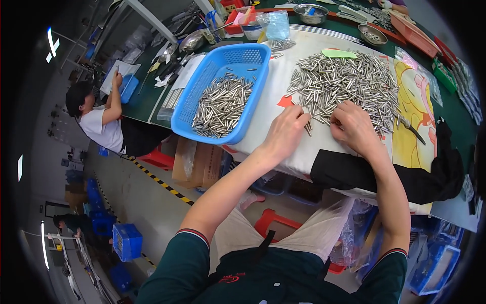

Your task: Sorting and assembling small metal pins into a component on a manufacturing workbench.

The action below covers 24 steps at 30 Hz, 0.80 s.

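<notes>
From where I stand, the blue basket (239, 54) makes the best marker: it sits on the table with a heap of slim metal pins (223, 109) inside, bare bottom showing around them. A larger pile of the same sort of pins (349, 78) is spread to the basket's right, as the worker faces it, on a white printed sheet (272, 93). The left hand (286, 130), the nearer of the two to the basket, has its fingers bunched at the pile's near-left edge, with a few pins showing just beneath the tips; I can't tell whether they are clamped or merely touched. The right hand (352, 125), farther right from the basket, is curled at the pile's near edge, fingertips close together, and what lies between them is hidden from me. A green slip (338, 53) lies on the pile's side away from the worker, right of the basket; a dark-handled knife (416, 133) rests farther right still, and a black cloth (341, 169) is nearer the worker's body. Left of the basket, well apart from it, a co-worker (104, 124) in a white-and-blue top sits with raised hands.
</notes>
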Each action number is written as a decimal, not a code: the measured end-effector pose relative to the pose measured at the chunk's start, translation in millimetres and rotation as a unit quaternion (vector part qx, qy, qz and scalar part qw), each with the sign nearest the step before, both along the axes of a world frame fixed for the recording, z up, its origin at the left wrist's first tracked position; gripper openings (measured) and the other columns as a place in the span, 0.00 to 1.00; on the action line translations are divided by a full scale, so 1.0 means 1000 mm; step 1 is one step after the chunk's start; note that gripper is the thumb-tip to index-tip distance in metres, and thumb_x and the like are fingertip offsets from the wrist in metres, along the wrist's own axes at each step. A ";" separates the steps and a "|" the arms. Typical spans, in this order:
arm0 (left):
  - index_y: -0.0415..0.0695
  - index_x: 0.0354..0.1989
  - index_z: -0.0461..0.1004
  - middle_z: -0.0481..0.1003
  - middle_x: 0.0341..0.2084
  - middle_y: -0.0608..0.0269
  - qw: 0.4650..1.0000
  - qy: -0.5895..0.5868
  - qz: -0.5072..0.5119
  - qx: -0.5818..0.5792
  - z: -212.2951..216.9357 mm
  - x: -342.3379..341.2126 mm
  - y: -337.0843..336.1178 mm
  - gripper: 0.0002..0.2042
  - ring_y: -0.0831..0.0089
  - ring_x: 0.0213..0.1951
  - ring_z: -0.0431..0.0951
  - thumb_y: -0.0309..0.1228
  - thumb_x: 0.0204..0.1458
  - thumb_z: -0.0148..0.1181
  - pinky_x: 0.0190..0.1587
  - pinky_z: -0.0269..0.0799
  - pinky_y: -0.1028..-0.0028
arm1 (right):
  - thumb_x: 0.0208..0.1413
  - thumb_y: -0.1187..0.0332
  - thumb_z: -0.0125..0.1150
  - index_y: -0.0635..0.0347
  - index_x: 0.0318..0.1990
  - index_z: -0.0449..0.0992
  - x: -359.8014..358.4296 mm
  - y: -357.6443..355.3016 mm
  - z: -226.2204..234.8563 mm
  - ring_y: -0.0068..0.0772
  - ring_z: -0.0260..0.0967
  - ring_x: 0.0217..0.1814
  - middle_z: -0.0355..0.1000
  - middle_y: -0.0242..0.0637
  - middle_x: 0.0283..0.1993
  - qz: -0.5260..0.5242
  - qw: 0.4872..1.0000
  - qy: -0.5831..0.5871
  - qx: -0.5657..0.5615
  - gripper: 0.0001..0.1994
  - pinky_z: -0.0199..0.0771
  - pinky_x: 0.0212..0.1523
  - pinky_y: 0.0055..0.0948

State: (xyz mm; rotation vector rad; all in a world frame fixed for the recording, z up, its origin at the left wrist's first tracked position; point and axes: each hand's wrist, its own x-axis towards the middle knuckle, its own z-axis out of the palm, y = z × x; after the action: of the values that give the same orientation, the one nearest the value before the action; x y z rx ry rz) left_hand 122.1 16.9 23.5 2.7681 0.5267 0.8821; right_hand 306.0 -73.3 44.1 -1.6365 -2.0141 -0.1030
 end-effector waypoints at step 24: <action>0.39 0.35 0.72 0.69 0.31 0.59 0.994 0.082 -0.078 0.000 0.021 -0.010 0.001 0.10 0.61 0.35 0.71 0.24 0.43 0.58 0.38 0.69 0.66 | 0.41 0.74 0.57 0.61 0.27 0.71 -0.006 0.006 0.003 0.36 0.62 0.38 0.65 0.35 0.30 0.071 0.996 -0.010 0.050 0.04 0.65 0.37 0.32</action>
State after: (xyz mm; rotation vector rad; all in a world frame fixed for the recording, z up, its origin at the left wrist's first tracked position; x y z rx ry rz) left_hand 112.5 18.3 44.1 2.8491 0.3280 0.6253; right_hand 299.7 -67.3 47.5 -1.4323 -2.0978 -0.1668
